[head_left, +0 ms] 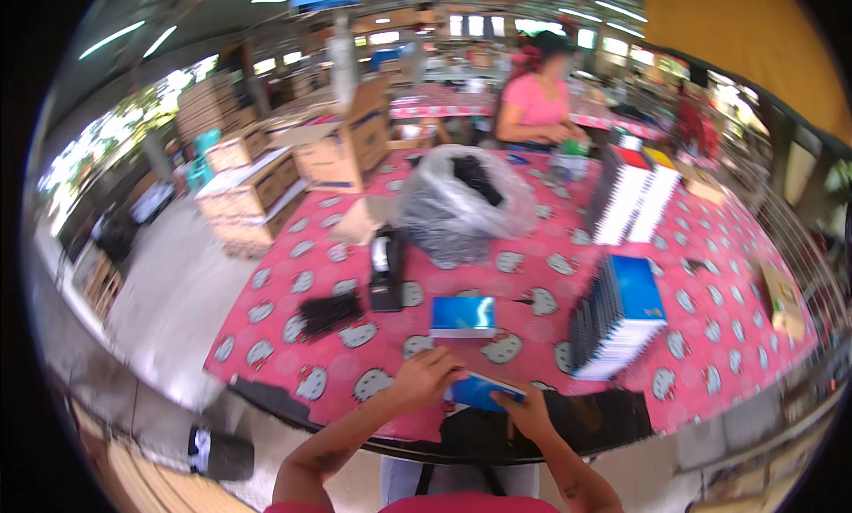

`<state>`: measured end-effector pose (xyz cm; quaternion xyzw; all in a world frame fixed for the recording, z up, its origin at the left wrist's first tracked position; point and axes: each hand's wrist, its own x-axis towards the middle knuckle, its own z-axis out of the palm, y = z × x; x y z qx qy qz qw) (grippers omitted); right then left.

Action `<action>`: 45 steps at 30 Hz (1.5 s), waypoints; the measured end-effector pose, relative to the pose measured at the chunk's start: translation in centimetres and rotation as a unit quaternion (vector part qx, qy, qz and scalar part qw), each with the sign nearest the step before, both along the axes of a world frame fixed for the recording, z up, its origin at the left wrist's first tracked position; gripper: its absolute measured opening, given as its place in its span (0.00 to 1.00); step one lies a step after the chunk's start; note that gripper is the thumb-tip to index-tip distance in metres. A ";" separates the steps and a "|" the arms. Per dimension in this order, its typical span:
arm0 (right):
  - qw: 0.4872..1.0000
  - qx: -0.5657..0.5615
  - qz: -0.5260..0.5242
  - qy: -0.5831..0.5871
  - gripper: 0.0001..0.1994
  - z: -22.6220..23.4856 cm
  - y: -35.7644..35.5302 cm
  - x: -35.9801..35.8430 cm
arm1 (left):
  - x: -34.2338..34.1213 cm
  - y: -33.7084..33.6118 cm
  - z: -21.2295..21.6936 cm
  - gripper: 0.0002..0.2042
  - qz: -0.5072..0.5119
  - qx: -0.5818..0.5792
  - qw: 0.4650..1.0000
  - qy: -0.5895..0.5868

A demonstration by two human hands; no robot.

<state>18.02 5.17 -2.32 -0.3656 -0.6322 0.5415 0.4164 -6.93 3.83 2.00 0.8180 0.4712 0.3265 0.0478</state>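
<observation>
Both of my hands hold a small blue notebook (484,392) near the front edge of a table with a pink patterned cloth (532,238). My left hand (424,377) grips its left end, my right hand (526,412) its right end. Just beyond it lies another blue notebook or small stack (462,317) flat on the cloth. To the right stands a tall pile of blue-covered notebooks (619,316).
A black tape dispenser (384,269) and a bundle of black items (329,312) lie at left. A clear plastic bag with dark contents (461,202) sits mid-table, more notebook stacks (632,195) behind. A person in a pink top (535,96) works at the far side. Cardboard boxes (342,145) stand at left.
</observation>
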 end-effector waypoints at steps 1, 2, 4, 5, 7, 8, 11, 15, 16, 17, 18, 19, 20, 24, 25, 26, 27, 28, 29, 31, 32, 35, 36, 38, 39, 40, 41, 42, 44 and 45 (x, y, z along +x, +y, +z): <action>0.999 -0.044 -0.011 -0.009 0.15 0.7 -0.5 0.1 | 0.0 0.1 0.2 0.14 0.019 -0.029 0.999 0.040; 0.999 -0.043 -0.017 0.015 0.15 0.4 -0.4 -0.1 | 0.2 0.3 0.4 0.19 0.031 -0.062 0.995 0.077; 0.996 -0.048 -0.047 0.064 0.15 -0.4 -0.4 -0.5 | 2.3 -0.9 1.3 0.28 0.113 0.060 0.977 0.169; 0.993 -0.068 -0.056 0.073 0.15 0.0 -0.7 -0.9 | 2.7 -1.8 1.5 0.32 0.151 0.114 0.958 0.216; 0.987 -0.101 -0.081 0.090 0.15 1.3 -1.2 -1.5 | 3.3 -4.6 -1.9 0.42 0.156 0.047 0.964 0.211; 0.991 -0.088 -0.067 0.081 0.15 1.2 -0.9 -1.7 | 3.4 -5.3 -2.7 0.41 0.152 0.059 0.966 0.200; 0.994 -0.079 -0.046 0.068 0.15 0.4 -0.8 -1.8 | 2.8 -2.0 1.0 0.42 0.188 0.089 0.954 0.216; 0.990 -0.100 -0.049 0.084 0.16 1.2 -0.9 -0.7 | 3.8 -3.7 -0.4 0.43 0.069 0.013 0.977 0.203; 0.989 -0.101 -0.058 0.091 0.16 1.2 -0.7 -0.3 | 4.2 -3.6 -0.2 0.43 0.085 0.026 0.973 0.211; 0.992 -0.086 -0.048 0.082 0.16 1.3 -0.7 -0.5 | 4.6 -3.4 -0.1 0.42 0.101 0.039 0.970 0.219; 0.994 -0.072 -0.041 0.072 0.16 1.2 -0.7 -1.1 | 4.9 -3.1 0.2 0.42 0.115 0.053 0.966 0.226; 0.995 -0.069 -0.034 0.061 0.16 0.7 -1.3 -1.2 | 5.0 -3.1 0.4 0.42 0.114 0.052 0.965 0.229; 0.995 -0.078 -0.028 0.056 0.16 0.6 -1.2 -1.2 | 4.7 -2.9 0.6 0.42 0.112 0.051 0.965 0.233; 0.994 -0.084 -0.026 0.063 0.17 1.4 -0.8 -0.6 | 5.4 -4.6 -1.9 0.42 0.075 0.058 0.973 0.210; 0.994 -0.079 -0.027 0.074 0.17 1.8 -0.9 -0.8 | 5.6 -5.3 -2.7 0.42 0.062 0.060 0.976 0.199; 0.995 -0.077 -0.019 0.052 0.17 1.6 -0.9 -0.7 | 5.6 -4.0 -1.1 0.43 0.093 0.082 0.970 0.207; 0.997 -0.075 -0.010 0.031 0.17 1.2 -0.7 -0.8 | 5.1 -1.4 1.0 0.43 0.124 0.104 0.963 0.215; 0.997 -0.077 0.005 0.013 0.18 0.9 -0.9 -1.0 | 4.7 -0.3 2.3 0.44 0.159 0.123 0.953 0.227; 0.996 -0.086 -0.006 0.028 0.18 1.0 -0.8 -0.8 | 5.2 -1.5 1.1 0.44 0.123 0.100 0.958 0.238; 0.993 -0.096 -0.026 0.059 0.19 1.4 -0.2 -0.2 | 6.2 -4.6 -0.8 0.44 0.053 0.063 0.962 0.260; 0.996 -0.059 -0.017 0.070 0.20 1.0 -0.1 -0.3 | 6.4 -4.1 -0.4 0.43 0.076 0.071 0.961 0.255; 0.996 -0.007 0.005 0.089 0.22 -0.5 -0.4 -1.0 | 6.5 -2.2 1.3 0.42 0.115 0.089 0.958 0.249; 0.996 -0.025 0.006 0.091 0.22 -0.3 -0.4 -1.1 | 6.3 -1.6 1.5 0.42 0.110 0.097 0.956 0.255; 0.997 -0.029 -0.005 0.066 0.22 0.5 0.2 -0.5 | 7.1 -3.2 1.1 0.38 0.063 0.069 0.965 0.246; 0.999 -0.018 -0.017 0.044 0.21 1.3 0.3 0.0 | 7.2 -3.6 -0.3 0.38 0.059 0.057 0.978 0.192; 0.999 -0.003 -0.024 0.025 0.20 2.0 0.5 0.2 | 7.0 -3.6 -1.5 0.38 0.059 0.050 0.987 0.141; 1.000 0.016 0.000 0.009 0.18 1.2 0.8 0.5 | 6.7 -3.3 -2.5 0.39 0.054 0.035 0.994 0.087; 0.999 0.035 0.025 -0.008 0.17 -0.3 1.5 0.6 | 5.8 -2.0 -3.3 0.38 0.021 0.024 0.992 0.122; 0.998 0.032 0.054 -0.024 0.14 -2.6 1.8 0.7 | 4.6 0.4 -3.8 0.37 -0.022 0.006 0.985 0.171; 0.998 0.015 0.058 -0.019 0.13 -3.2 1.7 0.7 | 4.5 0.9 -3.8 0.37 -0.034 0.002 0.982 0.186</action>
